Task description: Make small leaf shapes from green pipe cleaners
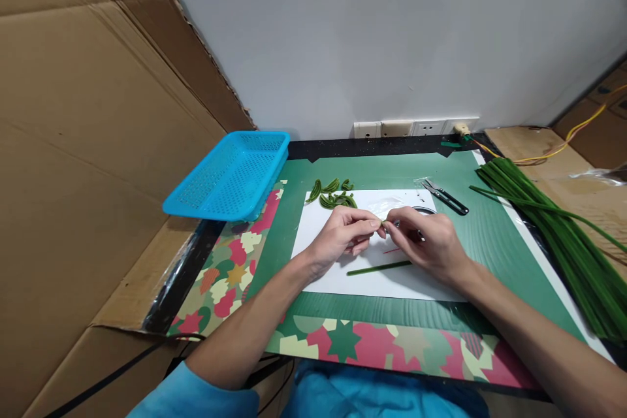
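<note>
Head view.
- Left hand (pixel 337 235), right hand (pixel 426 241): both are pinching one short green chenille piece (pixel 383 225) between closed fingertips, holding it just above the white sheet (pixel 382 287).
- Cut stem (pixel 379 268): lying on the sheet beneath the hands.
- Curled green pieces (pixel 334 196): lying at the sheet's far edge.
- Snips (pixel 447 199), blue basket (pixel 230 176), stem bundle (pixel 553 228): sitting well apart.
- Risk, as judged: the piece may be slipping free, since little of it is showing to grip.

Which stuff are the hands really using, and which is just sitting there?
Belongs to the work: small green fuzzy wire piece, pinched by left hand and right hand; straight green fuzzy stick; pile of curled green pieces; bundle of long green fuzzy stems; small black snips.
Lying about: blue plastic mesh basket; white wall sockets; yellow wires.
</note>
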Tool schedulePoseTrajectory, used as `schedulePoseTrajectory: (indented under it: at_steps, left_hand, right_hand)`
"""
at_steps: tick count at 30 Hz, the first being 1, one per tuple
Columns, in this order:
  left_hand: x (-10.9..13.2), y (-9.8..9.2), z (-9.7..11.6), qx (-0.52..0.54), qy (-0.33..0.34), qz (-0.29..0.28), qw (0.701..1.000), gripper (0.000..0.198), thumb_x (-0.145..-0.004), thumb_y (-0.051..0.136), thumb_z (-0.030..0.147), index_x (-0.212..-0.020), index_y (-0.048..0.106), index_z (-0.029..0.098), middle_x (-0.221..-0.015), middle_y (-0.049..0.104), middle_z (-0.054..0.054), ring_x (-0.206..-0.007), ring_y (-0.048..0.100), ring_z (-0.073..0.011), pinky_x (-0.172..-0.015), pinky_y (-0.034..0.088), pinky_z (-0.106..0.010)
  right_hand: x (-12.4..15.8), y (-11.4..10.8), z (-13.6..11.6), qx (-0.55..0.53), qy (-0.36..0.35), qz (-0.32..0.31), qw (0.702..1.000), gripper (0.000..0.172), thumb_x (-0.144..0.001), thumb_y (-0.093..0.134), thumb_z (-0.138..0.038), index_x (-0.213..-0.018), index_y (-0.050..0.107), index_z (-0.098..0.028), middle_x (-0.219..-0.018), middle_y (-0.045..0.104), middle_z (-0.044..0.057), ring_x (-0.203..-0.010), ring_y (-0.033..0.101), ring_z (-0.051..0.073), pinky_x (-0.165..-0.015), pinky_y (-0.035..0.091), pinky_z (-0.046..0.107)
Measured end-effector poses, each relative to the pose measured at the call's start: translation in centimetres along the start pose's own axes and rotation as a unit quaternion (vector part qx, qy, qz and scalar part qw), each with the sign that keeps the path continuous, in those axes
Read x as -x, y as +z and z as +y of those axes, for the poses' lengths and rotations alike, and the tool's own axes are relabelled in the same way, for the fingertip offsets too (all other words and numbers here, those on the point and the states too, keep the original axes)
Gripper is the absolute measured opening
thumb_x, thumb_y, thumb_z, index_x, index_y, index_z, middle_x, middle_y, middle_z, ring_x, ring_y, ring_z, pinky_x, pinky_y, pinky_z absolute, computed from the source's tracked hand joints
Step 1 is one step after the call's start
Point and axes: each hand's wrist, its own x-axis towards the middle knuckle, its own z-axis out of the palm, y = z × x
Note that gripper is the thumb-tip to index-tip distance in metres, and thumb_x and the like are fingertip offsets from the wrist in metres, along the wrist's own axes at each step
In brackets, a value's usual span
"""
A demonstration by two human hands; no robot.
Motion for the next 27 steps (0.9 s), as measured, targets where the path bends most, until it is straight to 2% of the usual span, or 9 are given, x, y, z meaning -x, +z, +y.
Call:
schedulePoseTrajectory:
  at_steps: [3,7,10,14,16,21,24,26,27]
  left_hand:
    - [0.0,0.0,0.1,-0.006,0.007,-0.002,1.0,0.028,-0.088,0.075,0.038,-0.08,0.078,0.012,-0.055,0.052,0.002,-0.044,0.042,-0.0059,-0.044,0.023,-0.022]
    - [0.1,-0.2,0.1,0.002,0.001,-0.014,1.0,0.027,-0.089,0.074,0.037,-0.08,0.078,0.012,-0.058,0.053,0.001,-0.046,0.042,-0.0058,-0.045,0.023,-0.022]
    - [0.1,-0.2,-0.1,-0.008,0.013,-0.013,1.0,0.027,-0.091,0.073,0.036,-0.081,0.078,0.012,-0.06,0.055,0.001,-0.047,0.041,-0.0057,-0.046,0.024,-0.022]
    - [0.3,0.1,-0.1,-0.088,0.077,0.028,0.993,0.03,-0.094,0.071,0.039,-0.086,0.079,0.012,-0.066,0.057,-0.001,-0.052,0.042,-0.0078,-0.048,0.027,-0.024]
    - [0.4,0.2,-0.1,-0.176,0.141,0.055,0.973,0.028,-0.096,0.069,0.037,-0.086,0.079,0.013,-0.071,0.06,-0.002,-0.061,0.047,-0.0105,-0.055,0.034,-0.025]
    - [0.2,-0.8,-0.5,-0.399,0.305,0.084,0.861,0.02,-0.101,0.062,0.021,-0.091,0.078,0.014,-0.071,0.055,0.0,-0.065,0.048,-0.0118,-0.062,0.037,-0.026]
    - [-0.1,-1.5,-0.9,-0.496,0.397,0.04,0.771,0.017,-0.1,0.058,0.013,-0.096,0.075,0.013,-0.077,0.059,-0.003,-0.068,0.05,-0.0135,-0.061,0.037,-0.027]
    - [-0.1,-1.6,-1.0,-0.522,0.425,0.039,0.738,0.015,-0.098,0.059,0.012,-0.095,0.074,0.013,-0.076,0.058,-0.003,-0.066,0.048,-0.0138,-0.059,0.035,-0.028]
    - [-0.1,-1.6,-1.0,-0.514,0.43,0.039,0.741,0.013,-0.097,0.06,0.012,-0.095,0.073,0.013,-0.075,0.057,-0.003,-0.065,0.047,-0.0135,-0.058,0.035,-0.028]
  right_hand:
    - [0.0,0.0,-0.1,-0.037,0.026,-0.012,0.999,0.006,-0.104,0.058,-0.019,-0.104,0.063,-0.02,-0.057,0.055,-0.008,-0.043,0.045,0.007,-0.047,0.035,0.021]
    - [0.0,0.0,0.1,0.009,-0.015,-0.01,1.0,0.009,-0.105,0.056,-0.018,-0.106,0.065,-0.019,-0.055,0.056,-0.008,-0.042,0.047,0.008,-0.047,0.036,0.022]
    - [0.0,0.0,0.0,0.016,-0.008,-0.005,1.0,0.01,-0.105,0.056,-0.019,-0.103,0.066,-0.018,-0.056,0.058,-0.007,-0.042,0.048,0.008,-0.047,0.036,0.022]
    - [-0.1,0.1,-0.6,-0.065,0.093,0.004,0.994,0.011,-0.104,0.059,-0.025,-0.098,0.067,-0.019,-0.06,0.062,-0.004,-0.046,0.052,0.008,-0.049,0.039,0.021]
    - [-0.3,0.2,-1.1,-0.127,0.17,-0.008,0.977,0.015,-0.103,0.059,-0.029,-0.095,0.066,-0.019,-0.061,0.063,-0.003,-0.049,0.054,0.01,-0.051,0.041,0.022]
    - [-1.1,0.8,-1.5,-0.309,0.346,-0.043,0.885,0.027,-0.094,0.071,-0.045,-0.09,0.066,-0.019,-0.051,0.049,-0.007,-0.042,0.042,0.009,-0.041,0.03,0.022]
    - [-1.7,0.9,-1.1,-0.402,0.414,-0.085,0.812,0.037,-0.085,0.077,-0.052,-0.083,0.064,-0.018,-0.045,0.044,-0.009,-0.036,0.033,0.007,-0.036,0.027,0.021]
    - [-2.1,0.6,-0.8,-0.465,0.452,-0.109,0.753,0.04,-0.078,0.082,-0.053,-0.077,0.063,-0.018,-0.042,0.037,-0.012,-0.034,0.025,0.005,-0.035,0.024,0.021]
    - [-2.3,0.3,-0.6,-0.49,0.465,-0.119,0.728,0.041,-0.075,0.084,-0.053,-0.076,0.062,-0.018,-0.041,0.034,-0.013,-0.034,0.022,0.004,-0.034,0.023,0.02]
